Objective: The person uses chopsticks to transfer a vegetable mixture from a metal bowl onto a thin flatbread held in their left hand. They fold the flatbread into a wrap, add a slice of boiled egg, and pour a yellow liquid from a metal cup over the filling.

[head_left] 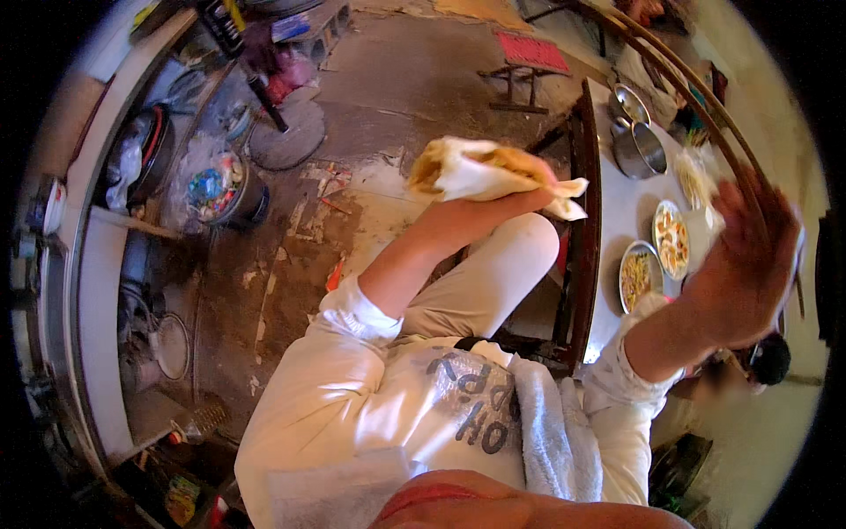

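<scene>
My left hand (526, 201) is closed around a rolled wrap (476, 169), held out over my raised knee. One end of the wrap shows a brown and yellow filling, and a pale corner sticks out past my fingers. My right hand (749, 264) is raised at the right, beside the table, with its fingers closed on a pair of long brown chopsticks (705, 101). They stretch up and away toward the top of the view. Below that hand are a metal bowl of yellow-green chopped food (636, 280) and a plate of orange and white pieces (671, 236).
A metal pot (639, 152) and a second metal bowl (629, 104) stand farther back on the white table (608, 212). A red stool (533, 53) is on the floor ahead. At left are a full waste bin (220, 189) and shelves. Another person's head (770, 360) shows at lower right.
</scene>
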`<state>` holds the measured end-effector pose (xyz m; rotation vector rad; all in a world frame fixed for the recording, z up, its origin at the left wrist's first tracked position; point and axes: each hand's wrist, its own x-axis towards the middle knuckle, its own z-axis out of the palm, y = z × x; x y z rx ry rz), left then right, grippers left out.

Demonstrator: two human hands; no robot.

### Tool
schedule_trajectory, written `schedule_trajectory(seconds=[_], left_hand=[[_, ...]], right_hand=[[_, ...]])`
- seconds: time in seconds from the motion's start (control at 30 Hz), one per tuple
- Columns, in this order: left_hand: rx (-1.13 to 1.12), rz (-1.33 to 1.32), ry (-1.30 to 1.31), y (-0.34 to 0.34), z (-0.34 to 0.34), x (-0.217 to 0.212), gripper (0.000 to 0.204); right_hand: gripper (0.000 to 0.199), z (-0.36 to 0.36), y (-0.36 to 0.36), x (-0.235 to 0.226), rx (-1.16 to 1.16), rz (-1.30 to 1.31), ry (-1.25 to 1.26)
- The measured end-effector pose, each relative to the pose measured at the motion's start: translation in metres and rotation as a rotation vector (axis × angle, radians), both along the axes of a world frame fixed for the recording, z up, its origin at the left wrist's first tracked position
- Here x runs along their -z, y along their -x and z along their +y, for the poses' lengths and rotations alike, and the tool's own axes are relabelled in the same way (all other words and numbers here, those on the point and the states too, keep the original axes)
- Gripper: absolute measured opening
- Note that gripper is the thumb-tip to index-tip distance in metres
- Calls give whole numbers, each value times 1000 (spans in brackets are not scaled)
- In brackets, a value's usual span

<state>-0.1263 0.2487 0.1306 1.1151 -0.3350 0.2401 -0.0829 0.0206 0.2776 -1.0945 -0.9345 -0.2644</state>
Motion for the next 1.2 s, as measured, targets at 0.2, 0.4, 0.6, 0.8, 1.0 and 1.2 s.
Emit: schedule_trajectory(seconds=[0.2,0.4,0.6,0.8,1.0,1.2], left_hand=[[-191,120,81,78,89,23,16],[-414,51,-90,109,124,51,18],[-365,150,-17,128,141,55,18],[-297,79,-105,94,116,31,19],[-118,-99,-162,31,58,0,23],[245,-189,-224,-51,-72,-48,42]], right_hand=[[33,285,21,-9,-316,-16,376],[22,407,43,-7,-647,284,325],[21,314,51,-8,-421,247,288],[32,141,0,0,-162,180,209],[31,-33,26,28,188,291,-72],[43,-208,92,50,478,315,-386]])
